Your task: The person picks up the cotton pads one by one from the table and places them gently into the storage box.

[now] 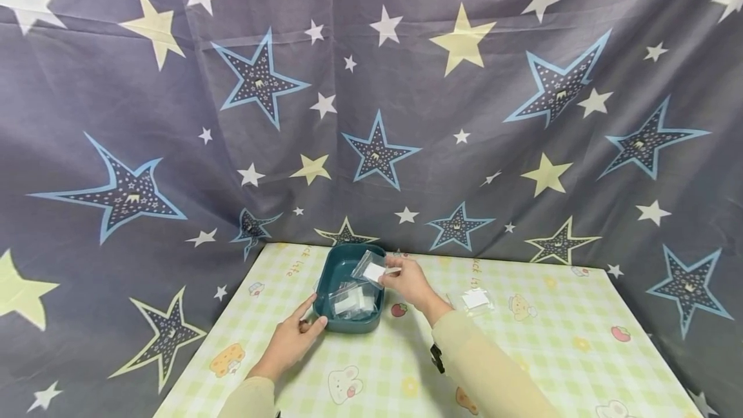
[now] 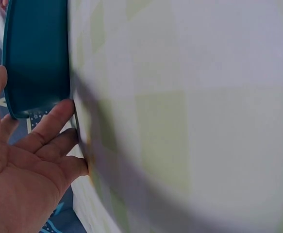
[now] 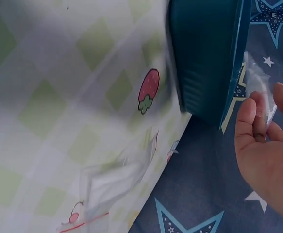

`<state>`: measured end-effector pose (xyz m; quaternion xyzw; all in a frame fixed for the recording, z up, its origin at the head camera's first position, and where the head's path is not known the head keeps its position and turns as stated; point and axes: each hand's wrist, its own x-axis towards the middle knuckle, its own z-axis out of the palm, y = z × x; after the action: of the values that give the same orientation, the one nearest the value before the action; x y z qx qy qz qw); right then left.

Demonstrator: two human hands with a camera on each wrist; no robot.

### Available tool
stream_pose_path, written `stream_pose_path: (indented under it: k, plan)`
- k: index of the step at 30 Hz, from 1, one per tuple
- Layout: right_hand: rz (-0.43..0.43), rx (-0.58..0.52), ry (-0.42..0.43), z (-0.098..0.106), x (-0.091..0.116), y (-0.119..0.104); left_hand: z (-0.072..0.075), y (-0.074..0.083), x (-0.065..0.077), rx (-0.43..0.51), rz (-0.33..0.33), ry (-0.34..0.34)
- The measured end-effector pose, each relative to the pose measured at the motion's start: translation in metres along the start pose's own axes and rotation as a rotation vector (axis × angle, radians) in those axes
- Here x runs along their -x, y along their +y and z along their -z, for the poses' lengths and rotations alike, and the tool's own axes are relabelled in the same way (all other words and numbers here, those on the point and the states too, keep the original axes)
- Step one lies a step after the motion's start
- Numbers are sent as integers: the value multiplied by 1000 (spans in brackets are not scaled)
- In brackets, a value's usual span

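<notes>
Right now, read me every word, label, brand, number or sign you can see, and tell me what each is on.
"uck life", on the tablecloth, left of the teal container; its start looks cut off at the far edge.
"uck li", also on the tablecloth, beyond the loose bag; the rest is too unclear to read.
No readable text on the container, the loose bag, the bags inside it or the held bag.

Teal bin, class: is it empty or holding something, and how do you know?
Holding something: the head view shows clear-and-white packets lying inside the teal bin.
</notes>
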<state>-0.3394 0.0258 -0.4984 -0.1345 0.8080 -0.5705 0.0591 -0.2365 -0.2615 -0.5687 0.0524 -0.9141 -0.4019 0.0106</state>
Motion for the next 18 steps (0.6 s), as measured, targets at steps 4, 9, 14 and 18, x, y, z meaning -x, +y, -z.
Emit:
stream_pose_path:
  k: [4,9,14,18]
  plan:
    - [-22,43,-17,-6,-1,1,-1,2,2,2,-7,2]
    - [-61,83,-41,-11,-4,3,-2,2,2,24,-10,-10]
    - [-61,121,-63,-14,-8,2,-2,1,1,39,-6,-12]
    - [-56,170,-97,-17,-12,0,-1,-1,1,32,-8,2]
